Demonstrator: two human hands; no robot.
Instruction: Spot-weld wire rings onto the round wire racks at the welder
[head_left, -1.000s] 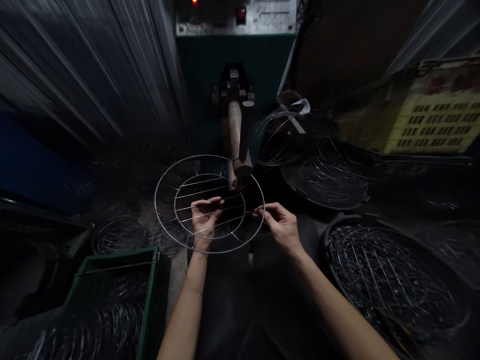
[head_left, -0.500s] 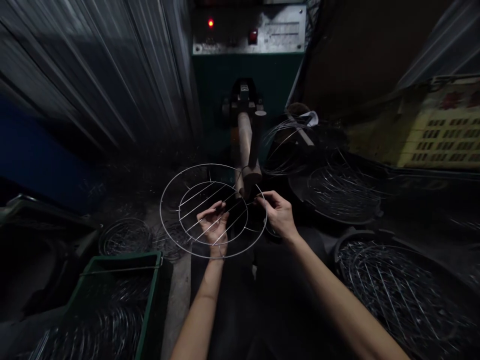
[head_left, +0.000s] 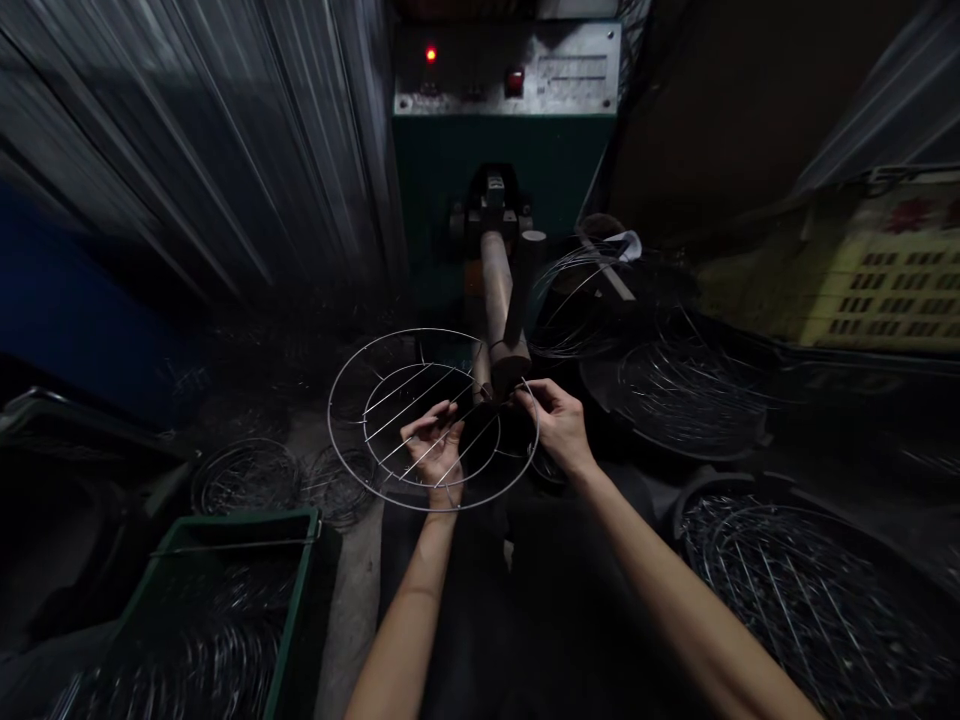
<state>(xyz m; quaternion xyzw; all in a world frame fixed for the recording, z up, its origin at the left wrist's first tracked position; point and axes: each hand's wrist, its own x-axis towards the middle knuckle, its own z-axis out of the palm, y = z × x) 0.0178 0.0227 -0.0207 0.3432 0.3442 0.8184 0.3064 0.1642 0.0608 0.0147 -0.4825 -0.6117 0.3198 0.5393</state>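
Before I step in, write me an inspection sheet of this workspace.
Surface: a strip of grey floor shows; no worktop can be made out.
Work in hand: wire rack, two concentric rings with parallel bars across the inner one, in front of the machine.
Clutter: loose wires right of the machine; wire pieces in the green bin and dark basin.
Hands: left hand beneath the bars, contact unclear; right hand at the rack's right rim, exact grip too dark to tell.
Cables: nothing seen for certain.
Surroundings: dim; red light lit; corrugated wall left, yellow crate right.
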